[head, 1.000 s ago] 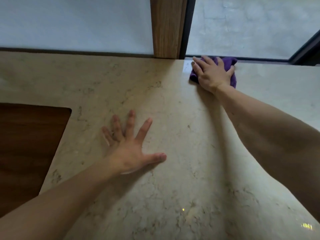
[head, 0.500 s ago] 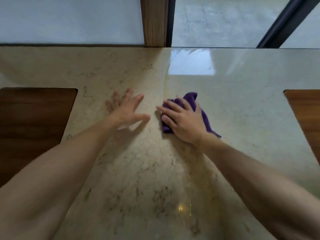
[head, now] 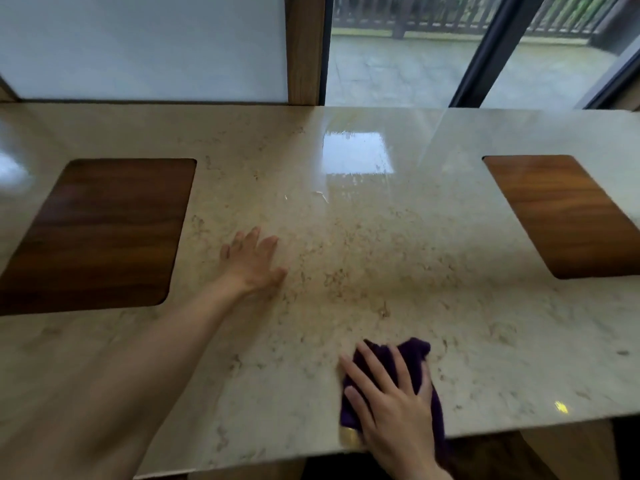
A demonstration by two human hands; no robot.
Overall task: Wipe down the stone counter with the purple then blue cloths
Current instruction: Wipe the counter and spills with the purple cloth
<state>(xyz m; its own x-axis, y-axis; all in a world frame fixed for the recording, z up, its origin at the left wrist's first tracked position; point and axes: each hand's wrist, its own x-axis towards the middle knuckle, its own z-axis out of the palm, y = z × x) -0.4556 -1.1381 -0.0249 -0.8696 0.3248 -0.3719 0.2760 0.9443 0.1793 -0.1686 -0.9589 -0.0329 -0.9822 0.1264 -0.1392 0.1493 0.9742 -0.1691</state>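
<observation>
The beige stone counter fills the view. My right hand presses flat, fingers straight, on the crumpled purple cloth at the counter's near edge; part of the cloth hangs over the edge under my wrist. My left hand rests flat on the stone near the middle, fingers spread. No blue cloth is in view.
Two dark wooden inlays are set into the counter, one at the left and one at the right. A wooden post and a window with a dark frame stand behind the far edge.
My right hand has dragged the purple cloth from the far edge by the window back to the near edge. My left hand stayed flat on the stone.
</observation>
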